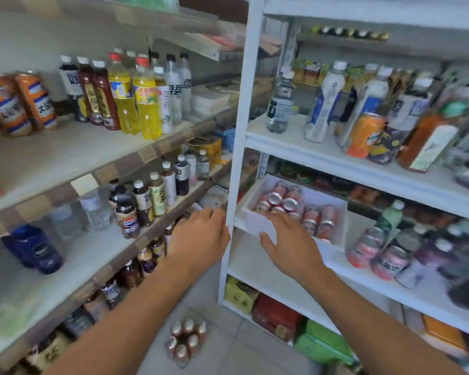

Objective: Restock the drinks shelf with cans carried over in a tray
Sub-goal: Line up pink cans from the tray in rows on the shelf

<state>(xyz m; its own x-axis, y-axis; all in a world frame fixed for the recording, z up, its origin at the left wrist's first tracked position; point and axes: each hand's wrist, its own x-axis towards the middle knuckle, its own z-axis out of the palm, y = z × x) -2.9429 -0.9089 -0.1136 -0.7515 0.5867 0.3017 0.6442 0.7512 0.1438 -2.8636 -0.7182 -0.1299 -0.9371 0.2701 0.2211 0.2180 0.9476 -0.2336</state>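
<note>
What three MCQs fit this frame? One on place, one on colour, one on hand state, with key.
1. Where does the white tray of cans sit?
A. on the floor
B. on a white rack shelf
C. on the top left shelf

2. What colour is the drink in the two bottles with red caps on the left shelf?
A. yellow
B. blue
C. black

3. What is the right hand doing?
A. gripping a bottle
B. hanging idle at the side
C. resting on the tray's near wall, fingers fairly straight

Key: B, the tray rests on the rack's middle shelf; A, both bottles look bright yellow; C, the fingers lie over the tray's edge and hold no can, while the left hand is at the rack post.
</note>
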